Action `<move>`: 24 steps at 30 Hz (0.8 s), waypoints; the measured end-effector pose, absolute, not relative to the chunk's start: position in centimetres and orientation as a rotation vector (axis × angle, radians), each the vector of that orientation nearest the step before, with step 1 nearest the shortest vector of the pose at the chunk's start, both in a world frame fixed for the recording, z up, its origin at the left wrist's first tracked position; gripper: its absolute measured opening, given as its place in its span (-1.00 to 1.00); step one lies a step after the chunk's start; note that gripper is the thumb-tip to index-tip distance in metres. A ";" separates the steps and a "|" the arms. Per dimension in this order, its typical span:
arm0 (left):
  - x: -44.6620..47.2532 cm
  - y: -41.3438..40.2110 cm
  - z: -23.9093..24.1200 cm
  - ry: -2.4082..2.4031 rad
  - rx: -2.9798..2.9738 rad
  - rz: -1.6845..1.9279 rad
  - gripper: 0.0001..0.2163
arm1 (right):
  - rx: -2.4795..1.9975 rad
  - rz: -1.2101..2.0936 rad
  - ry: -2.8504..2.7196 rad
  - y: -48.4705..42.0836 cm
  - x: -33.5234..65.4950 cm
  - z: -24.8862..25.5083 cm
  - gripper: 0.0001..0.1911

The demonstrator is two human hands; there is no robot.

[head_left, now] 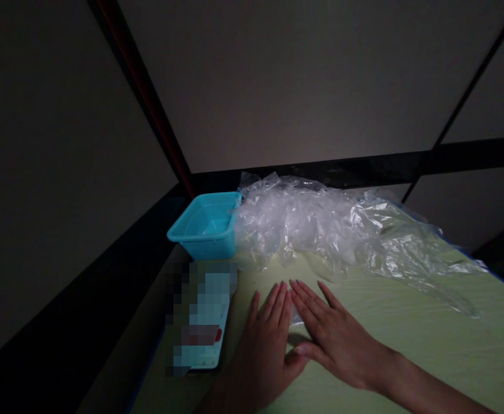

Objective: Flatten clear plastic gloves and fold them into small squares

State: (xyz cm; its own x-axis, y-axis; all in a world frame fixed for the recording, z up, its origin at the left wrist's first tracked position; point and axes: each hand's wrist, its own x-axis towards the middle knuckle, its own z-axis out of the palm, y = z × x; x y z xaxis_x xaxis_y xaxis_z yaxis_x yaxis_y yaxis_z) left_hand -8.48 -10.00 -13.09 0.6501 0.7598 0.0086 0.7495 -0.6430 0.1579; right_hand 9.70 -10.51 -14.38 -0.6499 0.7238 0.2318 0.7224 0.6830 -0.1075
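Both hands lie palm down on the pale green tabletop (407, 333), their fingertips nearly meeting. My left hand (269, 339) has its fingers stretched out flat, pointing away from me. My right hand (327, 325) lies flat too, angled in from the right, with its thumb tip close to the left thumb. Between and under the fingers shows a small piece of clear plastic (296, 315); most of it is hidden by the hands. Beyond the fingertips lies a large crumpled heap of clear plastic bags (304, 221).
A blue plastic basin (211, 247) stands at the back left, touching the heap. In front of it lies a light blue flat object (209, 310), partly blurred out. A dark wall with panels (299, 86) rises behind the table.
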 end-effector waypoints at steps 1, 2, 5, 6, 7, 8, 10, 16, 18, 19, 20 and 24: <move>-8.5 -10.0 -13.1 1.249 2.728 0.117 -0.32 | -1.157 0.009 -2.637 -10.5 9.7 -14.4 -0.26; -8.6 -9.9 -13.1 1.247 2.730 0.121 -0.32 | -1.159 0.011 -2.635 -10.5 9.7 -14.4 -0.27; -8.9 -9.8 -13.5 1.241 2.729 0.126 -0.31 | -1.176 0.024 -2.651 -10.4 9.7 -14.3 -0.28; -9.0 -9.7 -13.7 1.241 2.730 0.136 -0.30 | -1.183 0.027 -2.657 -10.4 9.7 -14.3 -0.28; -9.0 -9.7 -13.9 1.241 2.730 0.149 -0.29 | -1.189 0.031 -2.660 -10.4 9.7 -14.3 -0.28; -9.1 -9.7 -14.0 1.246 2.727 0.161 -0.27 | -1.193 0.033 -2.660 -10.4 9.7 -14.3 -0.28; -9.1 -9.7 -14.2 1.268 2.711 0.172 -0.25 | -1.196 0.043 -2.657 -10.4 9.7 -14.3 -0.29; -8.9 -9.8 -13.8 1.296 2.707 0.158 -0.24 | -1.170 0.135 -2.613 -10.3 9.9 -14.3 -0.29; -8.8 -9.9 -13.8 1.300 2.700 0.159 -0.23 | -1.179 0.195 -2.560 -10.1 10.1 -14.0 -0.29; -8.9 -9.9 -13.9 1.296 2.695 0.170 -0.22 | -1.187 0.211 -2.522 -10.0 10.2 -13.8 -0.31; -8.9 -9.9 -14.0 1.293 2.689 0.193 -0.21 | -1.187 0.209 -2.482 -9.9 10.3 -13.7 -0.36; -9.0 -9.8 -14.2 1.321 2.625 0.383 -0.14 | -1.034 0.084 -2.425 -9.5 10.7 -13.1 -0.72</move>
